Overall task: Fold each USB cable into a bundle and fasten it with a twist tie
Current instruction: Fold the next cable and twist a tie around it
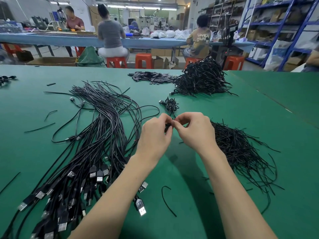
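A green bench (pixel 259 118) carries loose cables (pixel 96 135) spread on the left, a tie heap (pixel 241 147) on the right, one bundle (pixel 170 104) mid-bench, a bundle pile (pixel 202 80) farther back, and flat black pieces (pixel 151 77) beside it.

Both hands, left (pixel 153 135) and right (pixel 193 130), meet fingertip-to-fingertip, fingers curled.
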